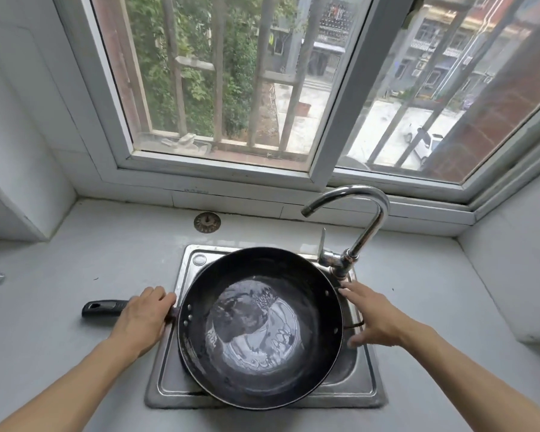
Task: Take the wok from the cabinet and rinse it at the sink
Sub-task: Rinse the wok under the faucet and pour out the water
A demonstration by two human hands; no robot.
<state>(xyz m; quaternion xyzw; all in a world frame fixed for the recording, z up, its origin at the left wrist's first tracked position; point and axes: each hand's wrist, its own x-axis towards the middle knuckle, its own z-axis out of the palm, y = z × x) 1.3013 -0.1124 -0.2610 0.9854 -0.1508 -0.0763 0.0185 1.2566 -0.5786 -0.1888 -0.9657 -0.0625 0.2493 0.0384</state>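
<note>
So from the head view we've got the wok (259, 328) sitting right over the sink (360, 397), covering most of the basin, with a shallow pool of water shimmering in its bottom. Its black handle (103, 308) sticks out to the left of the sink, over the pale countertop (60, 338). Our left hand (144, 318) is wrapped over that handle right where it meets the wok's rim, fingers curled down around it. Our right hand (371, 318) is on the opposite side of the sink, fingers straight and spread, fingertips just at the wok's right edge near the small loop handle; can't really tell if they're touching it. The curved chrome faucet (360, 241) rises from the sink's back right corner, spout arching over toward the left, no water running. Behind the sink a round strainer plug (207, 222) lies on the counter, and beyond that there's the window (231, 169)
</note>
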